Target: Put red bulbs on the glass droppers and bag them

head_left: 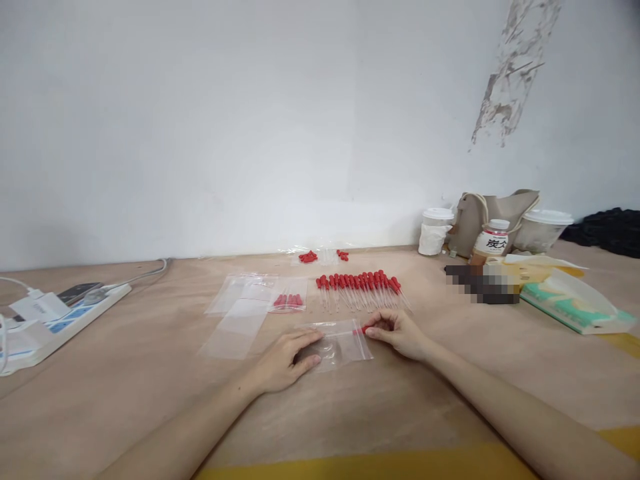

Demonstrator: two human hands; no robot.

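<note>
left hand (286,360) rested on a clear bag (336,348), thumb and fingers apart, right hand (401,333) pinched a red-topped dropper (361,330) at the bag's right end, which maybe went partly inside

Glossy plastic bag (342,352), matt papery tabletop (380,413)

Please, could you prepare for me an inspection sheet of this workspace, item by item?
Surface: brown table; yellow strip along the near edge.
Job's things: clear bag; row of droppers beyond it; flat bags left of the row; red tops near the wall.
Clutter: phone at left; cup, bottle, tissues at right.
Grips: left grip open on the clear bag; right grip closed on a red piece at its zip end.
Cables: white cable beside the power strip.
Surroundings: pale wall, peeling patch at right.
</note>
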